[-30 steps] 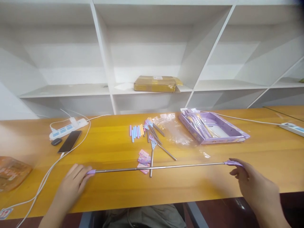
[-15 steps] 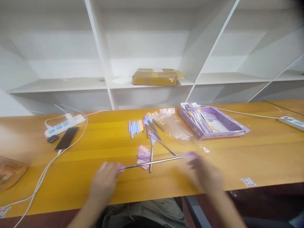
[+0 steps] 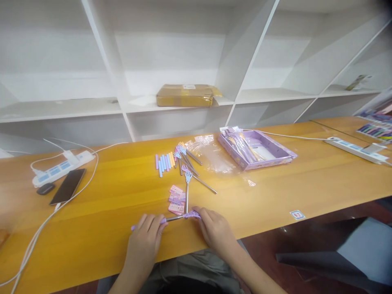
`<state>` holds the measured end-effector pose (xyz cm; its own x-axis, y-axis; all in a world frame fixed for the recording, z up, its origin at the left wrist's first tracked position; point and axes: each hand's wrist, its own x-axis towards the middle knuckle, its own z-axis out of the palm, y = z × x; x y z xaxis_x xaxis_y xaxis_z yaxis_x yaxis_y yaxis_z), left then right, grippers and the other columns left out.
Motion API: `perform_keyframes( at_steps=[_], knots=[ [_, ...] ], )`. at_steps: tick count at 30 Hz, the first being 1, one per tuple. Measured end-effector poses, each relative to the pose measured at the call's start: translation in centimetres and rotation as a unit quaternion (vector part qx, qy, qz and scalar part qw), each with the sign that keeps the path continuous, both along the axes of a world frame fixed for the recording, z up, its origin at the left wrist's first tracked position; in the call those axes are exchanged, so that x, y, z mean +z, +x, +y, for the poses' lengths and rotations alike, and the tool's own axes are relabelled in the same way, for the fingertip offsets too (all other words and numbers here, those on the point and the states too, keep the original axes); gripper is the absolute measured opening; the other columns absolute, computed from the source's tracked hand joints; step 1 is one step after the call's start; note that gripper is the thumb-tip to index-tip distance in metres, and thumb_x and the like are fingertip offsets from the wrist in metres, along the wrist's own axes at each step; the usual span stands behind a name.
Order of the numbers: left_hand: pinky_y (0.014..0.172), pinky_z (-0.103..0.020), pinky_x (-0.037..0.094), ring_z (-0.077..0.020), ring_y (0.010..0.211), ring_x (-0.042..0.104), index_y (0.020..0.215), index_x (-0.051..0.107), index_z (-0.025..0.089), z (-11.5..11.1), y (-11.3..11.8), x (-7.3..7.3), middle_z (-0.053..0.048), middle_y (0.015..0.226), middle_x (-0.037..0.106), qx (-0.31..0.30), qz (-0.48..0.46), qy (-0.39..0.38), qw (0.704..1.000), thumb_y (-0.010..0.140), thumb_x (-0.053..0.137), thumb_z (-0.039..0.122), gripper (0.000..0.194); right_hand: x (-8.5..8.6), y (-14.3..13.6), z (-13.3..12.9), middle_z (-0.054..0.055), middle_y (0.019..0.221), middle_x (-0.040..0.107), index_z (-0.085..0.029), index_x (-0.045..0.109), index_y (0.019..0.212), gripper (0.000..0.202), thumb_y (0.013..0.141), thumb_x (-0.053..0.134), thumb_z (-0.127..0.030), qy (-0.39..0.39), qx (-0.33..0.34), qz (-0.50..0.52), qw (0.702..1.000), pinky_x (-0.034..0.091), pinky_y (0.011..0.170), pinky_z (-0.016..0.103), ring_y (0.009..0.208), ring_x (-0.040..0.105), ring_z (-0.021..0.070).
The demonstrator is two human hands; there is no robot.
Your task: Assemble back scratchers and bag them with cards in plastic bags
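Observation:
Both my hands hold one telescopic back scratcher (image 3: 174, 219), its metal rod short between them. My left hand (image 3: 146, 234) is closed around its purple handle. The fingers of my right hand (image 3: 214, 226) pinch its purple hand-shaped head. Just beyond it lie a blue-headed back scratcher (image 3: 187, 188) and a small stack of pink and purple cards (image 3: 177, 199). Farther back, several more scratcher heads with metal rods (image 3: 190, 163) are heaped beside a row of pastel handle tubes (image 3: 164, 163).
A purple box (image 3: 269, 162) with bagged back scratchers stands at the back right, beside clear plastic bags (image 3: 214, 157). At left are a power strip (image 3: 64, 167), a phone (image 3: 67, 187) and white cables. A taped cardboard box (image 3: 185, 97) sits on the shelf.
The rod, long half a second ago, is now much shorter. My right hand has come in leftward towards my left hand. The view has turned somewhat to the right.

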<state>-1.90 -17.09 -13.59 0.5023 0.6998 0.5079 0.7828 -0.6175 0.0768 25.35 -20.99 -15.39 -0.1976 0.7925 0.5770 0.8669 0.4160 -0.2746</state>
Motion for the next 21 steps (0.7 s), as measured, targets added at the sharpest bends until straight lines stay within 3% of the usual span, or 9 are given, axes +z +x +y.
perform_keyframes(
  at_steps=[4,8,14,21],
  knots=[
    [0.072,-0.033,0.043,-0.0210,0.087,0.066,0.114,0.071,0.022,-0.2,0.3,0.3,-0.006,0.093,0.075,-0.003,-0.010,0.003,1.000,0.113,0.047,0.033,0.026,-0.6,-0.4,0.3,0.009,0.100,0.077,-0.018,0.062,0.129,0.035,0.104,0.040,-0.006,0.008,0.004,-0.011,1.000,0.058,0.075,0.037,0.082,0.071,0.0234],
    [0.072,-0.034,0.042,-0.0215,0.083,0.063,0.113,0.071,0.020,-0.1,0.3,0.5,-0.006,0.092,0.074,-0.019,-0.010,0.011,1.000,0.112,0.049,0.030,0.024,-0.4,0.1,0.2,0.009,0.101,0.076,-0.018,0.060,0.128,0.029,0.106,0.043,-0.011,0.002,0.014,-0.007,1.000,0.057,0.076,0.037,0.084,0.070,0.0238],
    [0.076,-0.033,0.049,-0.0222,0.088,0.063,0.149,0.058,0.022,0.2,-0.5,-0.4,-0.009,0.106,0.075,-0.078,0.022,-0.025,0.996,0.107,0.039,0.009,0.048,-0.8,1.2,0.1,0.011,0.107,0.078,-0.018,0.057,0.134,0.034,0.106,0.040,-0.009,-0.005,0.018,-0.006,1.000,0.059,0.074,0.036,0.084,0.073,0.0238],
    [0.081,-0.033,0.054,-0.0228,0.092,0.066,0.142,0.064,0.023,0.6,-1.4,-0.5,-0.010,0.109,0.076,-0.067,0.031,-0.026,0.997,0.103,0.043,0.008,0.047,-1.1,0.5,0.3,0.008,0.104,0.080,-0.019,0.058,0.132,0.032,0.107,0.039,-0.011,-0.018,0.012,0.008,1.000,0.056,0.065,0.030,0.074,0.076,0.0196]
  ],
)
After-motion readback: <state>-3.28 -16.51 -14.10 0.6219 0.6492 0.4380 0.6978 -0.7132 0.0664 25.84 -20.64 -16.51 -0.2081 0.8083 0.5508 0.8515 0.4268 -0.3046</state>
